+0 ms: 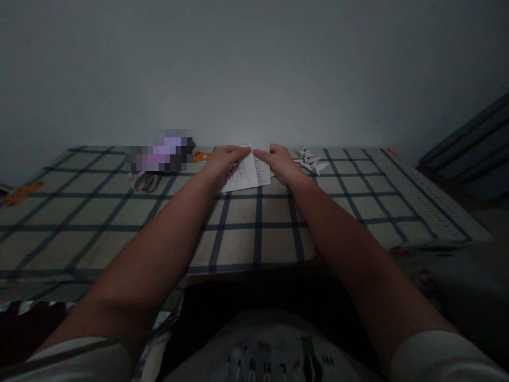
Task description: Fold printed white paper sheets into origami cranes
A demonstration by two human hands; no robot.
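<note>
A printed sheet of paper (243, 176), white with lines of small text, is held up a little above the far part of the table. It shows a fold or overlap near its middle. My left hand (223, 163) grips its left side, thumb pointing inward along the top. On the other side my right hand (280, 162) pinches the paper, its thumb almost meeting the left thumb at the upper middle. The fingers behind the sheet are partly hidden. Just right of my right hand lie folded paper shapes (312, 162) with pointed tips, also white with print.
A checked tablecloth (238, 233) covers the table, which meets a plain wall (254, 69) at the back. At the far left sits a blurred purple object (165, 151) with a looped strap (145, 181). Dark grey fabric (473, 148) hangs at the right.
</note>
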